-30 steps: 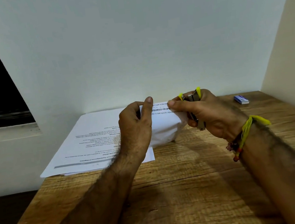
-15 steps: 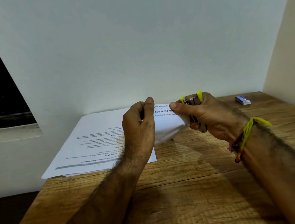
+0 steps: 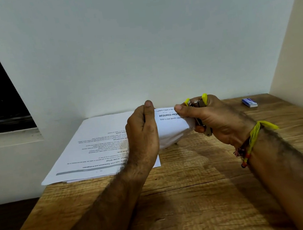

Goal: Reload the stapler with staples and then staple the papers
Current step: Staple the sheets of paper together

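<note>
Wooden table (image 3: 195, 204) pushed into a corner of plain white wall, with a dark window opening off to the left, that's the whole setup from the head cam.

Count-wise: one stapler, one little box, one stack of paper, two hands. The stack of printed papers (image 3: 101, 149) lies flat on the far left part of the table, upside-down text facing the camera, and its near left corner hangs a bit past the table edge. Can't tell how many sheets are in it, though you can see more than one edge at the near corner.

One end of the top sheet (image 3: 170, 126) is lifted and curled up off the stack, with "REQUIRED PROPS" readable on it. The left hand (image 3: 142, 134) is clenched around that lifted paper from the left, thumb pointing straight up. The right hand (image 3: 217, 120) is wrapped around the yellow and metal stapler (image 3: 198, 113), which stands nearly upright at the right edge of the same curled paper, with its thumb pressing on the sheet. Two wristbands on that wrist, one yellow thread, one beaded.

Single small blue and white box of staples (image 3: 249, 102) sits far right on the table, well apart from the hands.
</note>
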